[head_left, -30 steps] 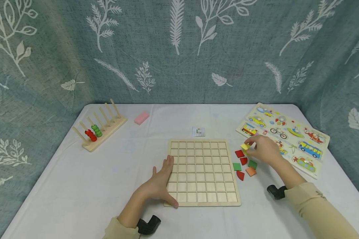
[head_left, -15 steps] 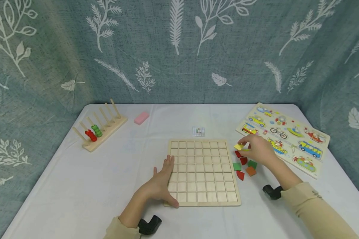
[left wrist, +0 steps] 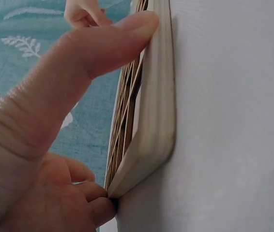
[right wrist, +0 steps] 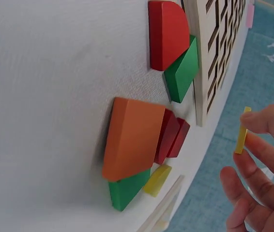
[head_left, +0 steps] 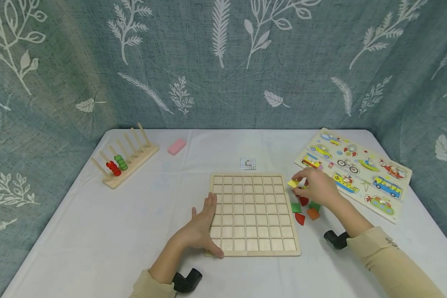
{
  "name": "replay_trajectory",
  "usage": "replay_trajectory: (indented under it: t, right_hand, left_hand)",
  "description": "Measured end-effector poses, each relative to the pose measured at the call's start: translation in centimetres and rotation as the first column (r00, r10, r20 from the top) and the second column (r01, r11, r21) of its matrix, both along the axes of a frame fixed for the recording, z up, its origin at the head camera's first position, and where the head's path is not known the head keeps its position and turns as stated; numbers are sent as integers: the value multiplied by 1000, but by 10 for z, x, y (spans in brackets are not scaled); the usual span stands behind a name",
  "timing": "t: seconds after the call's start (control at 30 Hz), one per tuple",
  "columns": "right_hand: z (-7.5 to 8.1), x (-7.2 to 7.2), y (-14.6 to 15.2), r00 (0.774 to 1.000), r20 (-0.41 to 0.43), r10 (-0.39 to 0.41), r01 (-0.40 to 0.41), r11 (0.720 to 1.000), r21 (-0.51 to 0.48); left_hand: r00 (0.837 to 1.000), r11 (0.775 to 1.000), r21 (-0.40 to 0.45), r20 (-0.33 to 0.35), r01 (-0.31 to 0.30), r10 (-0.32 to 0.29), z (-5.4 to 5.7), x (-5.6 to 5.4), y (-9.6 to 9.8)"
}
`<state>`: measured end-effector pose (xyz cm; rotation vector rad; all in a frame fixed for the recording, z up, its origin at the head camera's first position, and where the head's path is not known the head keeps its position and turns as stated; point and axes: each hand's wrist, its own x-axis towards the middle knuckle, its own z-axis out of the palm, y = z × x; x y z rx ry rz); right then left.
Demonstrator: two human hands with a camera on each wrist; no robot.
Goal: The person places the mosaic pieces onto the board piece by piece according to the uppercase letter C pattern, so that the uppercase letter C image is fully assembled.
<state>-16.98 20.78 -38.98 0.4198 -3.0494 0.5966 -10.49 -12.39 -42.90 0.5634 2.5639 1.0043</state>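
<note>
near the far right corner of the wooden grid board (head_left: 255, 214), raised above the worktop (head_left: 97, 240), my right hand (head_left: 318, 188) pinched a yellow piece (head_left: 292, 183) between thumb and fingers. my left hand (head_left: 199, 229), fingers extended, rested on the board's left edge.

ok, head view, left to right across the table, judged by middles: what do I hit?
Peg rack → pink block → left hand → grid board → held yellow piece → right hand → vehicle puzzle. Card and loose pieces left out: overlapping.
</note>
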Motion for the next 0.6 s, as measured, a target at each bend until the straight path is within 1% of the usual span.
replay_trajectory:
  t: [0.3,0.6]
  right_hand:
    - [3,0,-11,1000,2,17,-17,1000,-14]
    - [1,-2,-21,999,-11,34,-34,999,-23]
  left_hand:
    - [1000,1000,-5,7,-6,6,1,-2,2]
    - [1000,1000,-15,14,-2,3,-1,-5,4]
